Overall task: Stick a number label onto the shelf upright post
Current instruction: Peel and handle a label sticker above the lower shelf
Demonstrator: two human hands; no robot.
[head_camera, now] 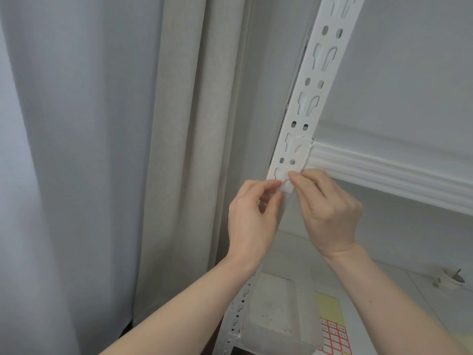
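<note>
Against the post (304,108), both hands' grips pinch label (288,185).

The slotted white upright post (311,98) runs from 1 o'clock down to 6 o'clock, splitting the reach in two. At 9 o'clock, curtain folds (176,149) hang just beside it, leaving only a thin dark gap. At 3 o'clock a ribbed shelf beam (396,175) juts from the post, open room above and below it. Both hands, left hand (252,221) and right hand (330,213), crowd the post's middle. At 5 o'clock a plastic container (279,313) and a label sheet (334,336) occupy the lower shelf.
</note>
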